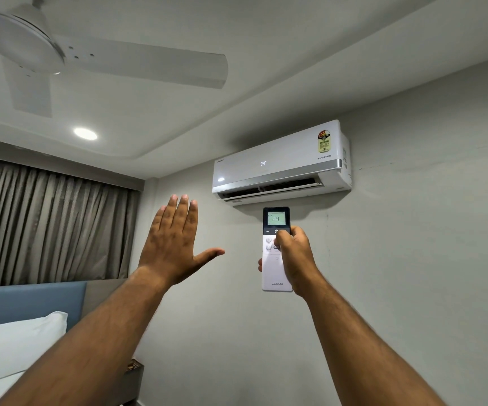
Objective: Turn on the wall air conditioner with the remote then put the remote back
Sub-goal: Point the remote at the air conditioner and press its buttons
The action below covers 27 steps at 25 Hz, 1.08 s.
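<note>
Head view: holding the remote (276,253) upright in the right hand (294,260), fingers wrapped round it, thumb pressing near the power button, just below the wall air conditioner (281,164), both displaying 24. Raising the left hand (174,241) flat and empty beside it. Hanging overhead, a ceiling fan (61,51); showing at left, curtains (46,224), a pillow (14,344). Nothing blocking the unit.

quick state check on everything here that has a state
air conditioner: on, shows 24, flap open
remote: screen lit, 24, held upright
right hand: grips remote, thumb by power button
left hand: open, empty
ceiling fan: stopped
ceiling light: on
curtains: drawn
</note>
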{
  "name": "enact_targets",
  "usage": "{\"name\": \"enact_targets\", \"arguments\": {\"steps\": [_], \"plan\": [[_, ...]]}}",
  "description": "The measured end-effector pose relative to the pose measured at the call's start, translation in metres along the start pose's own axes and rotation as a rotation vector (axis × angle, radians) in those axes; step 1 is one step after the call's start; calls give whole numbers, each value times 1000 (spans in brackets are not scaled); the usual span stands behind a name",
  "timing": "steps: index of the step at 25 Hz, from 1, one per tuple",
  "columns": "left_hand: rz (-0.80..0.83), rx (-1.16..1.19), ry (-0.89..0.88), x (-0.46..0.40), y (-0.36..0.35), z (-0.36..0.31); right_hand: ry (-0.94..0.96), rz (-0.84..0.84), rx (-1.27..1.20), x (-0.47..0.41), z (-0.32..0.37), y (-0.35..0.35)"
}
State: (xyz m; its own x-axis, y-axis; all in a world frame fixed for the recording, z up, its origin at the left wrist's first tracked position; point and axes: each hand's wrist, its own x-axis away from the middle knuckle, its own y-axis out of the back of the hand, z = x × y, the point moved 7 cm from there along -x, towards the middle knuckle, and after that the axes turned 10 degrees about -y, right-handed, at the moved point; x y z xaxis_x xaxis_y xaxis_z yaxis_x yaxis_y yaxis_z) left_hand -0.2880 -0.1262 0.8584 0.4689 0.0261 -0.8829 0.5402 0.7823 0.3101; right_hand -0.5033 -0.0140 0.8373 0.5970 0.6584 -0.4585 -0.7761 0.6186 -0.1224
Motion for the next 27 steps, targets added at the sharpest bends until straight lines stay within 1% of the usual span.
{"name": "enact_targets", "arguments": {"steps": [27], "plan": [[-26, 7, 30, 2, 6, -6, 3, 5, 6, 5, 13, 7]]}}
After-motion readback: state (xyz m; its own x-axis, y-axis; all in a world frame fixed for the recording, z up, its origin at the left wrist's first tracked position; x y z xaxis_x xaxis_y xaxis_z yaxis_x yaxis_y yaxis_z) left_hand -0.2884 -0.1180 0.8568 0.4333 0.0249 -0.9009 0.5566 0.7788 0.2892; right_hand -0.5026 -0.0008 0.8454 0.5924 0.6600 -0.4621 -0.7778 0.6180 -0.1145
